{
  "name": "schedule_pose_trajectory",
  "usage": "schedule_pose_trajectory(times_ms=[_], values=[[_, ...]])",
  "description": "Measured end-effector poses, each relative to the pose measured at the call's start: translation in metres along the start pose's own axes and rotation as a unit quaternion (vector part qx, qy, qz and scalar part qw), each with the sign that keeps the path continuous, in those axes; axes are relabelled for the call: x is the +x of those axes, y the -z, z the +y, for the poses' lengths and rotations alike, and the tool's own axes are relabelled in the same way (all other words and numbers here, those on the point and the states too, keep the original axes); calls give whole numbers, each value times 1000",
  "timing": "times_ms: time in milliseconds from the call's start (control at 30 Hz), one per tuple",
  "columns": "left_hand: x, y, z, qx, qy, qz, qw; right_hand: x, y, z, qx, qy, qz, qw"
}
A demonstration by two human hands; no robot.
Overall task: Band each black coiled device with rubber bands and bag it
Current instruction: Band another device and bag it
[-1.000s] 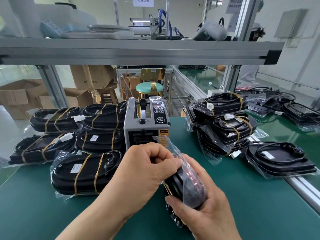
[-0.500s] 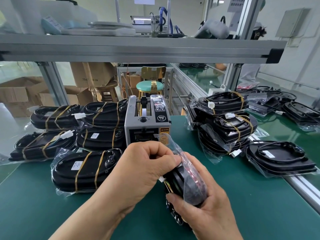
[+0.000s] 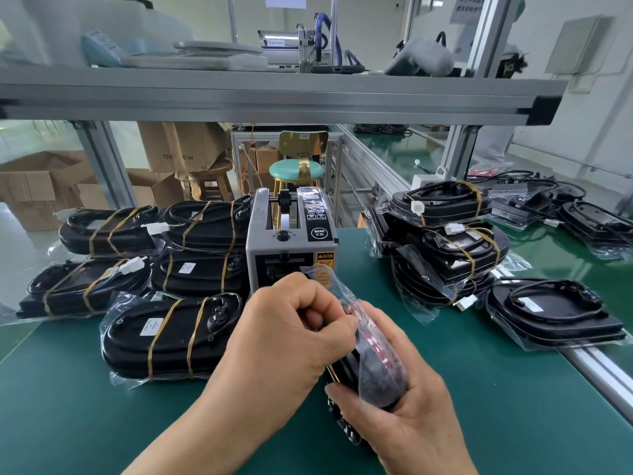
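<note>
A black coiled device stands on edge in the middle of the green bench, inside a clear plastic bag whose open end sticks up. My right hand grips the bagged device from the right and below. My left hand is curled at the device's upper left edge, its fingertips pinching at the bag there; what exactly they pinch is hidden. A yellow rubber band shows at the device's left edge.
A grey tape dispenser stands right behind my hands. Several banded, bagged devices lie stacked to the left, and another stack sits to the right. A bagged device lies beside the bench's metal rail.
Both hands keep their grip on the bagged device. The left hand's fingers have shifted slightly along the bag's upper edge; the device stays in place.
</note>
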State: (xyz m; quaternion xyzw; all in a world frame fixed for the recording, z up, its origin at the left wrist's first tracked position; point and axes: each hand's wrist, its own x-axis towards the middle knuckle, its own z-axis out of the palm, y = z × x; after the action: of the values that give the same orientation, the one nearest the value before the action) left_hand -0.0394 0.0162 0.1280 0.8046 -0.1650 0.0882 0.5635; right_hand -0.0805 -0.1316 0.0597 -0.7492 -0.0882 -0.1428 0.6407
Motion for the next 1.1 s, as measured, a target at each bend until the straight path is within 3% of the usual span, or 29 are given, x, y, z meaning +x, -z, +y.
schedule_pose_trajectory(times_ms=[167, 267, 567, 767, 1100], values=[[-8, -3, -2, 88, -63, 43, 993, 1, -2, 4, 11, 2, 10, 1000], [-9, -3, -6, 97, -25, 64, 993, 1, -2, 4, -10, 14, 10, 1000], [-11, -7, -10, -43, 97, 42, 993, 0, -2, 8, -18, 35, 6, 999], [0, -7, -7, -181, 164, 37, 969, 1, -4, 8, -26, 34, -5, 999], [-10, -19, -14, -213, 221, 19, 952, 1, -6, 9, -39, 66, 17, 997]])
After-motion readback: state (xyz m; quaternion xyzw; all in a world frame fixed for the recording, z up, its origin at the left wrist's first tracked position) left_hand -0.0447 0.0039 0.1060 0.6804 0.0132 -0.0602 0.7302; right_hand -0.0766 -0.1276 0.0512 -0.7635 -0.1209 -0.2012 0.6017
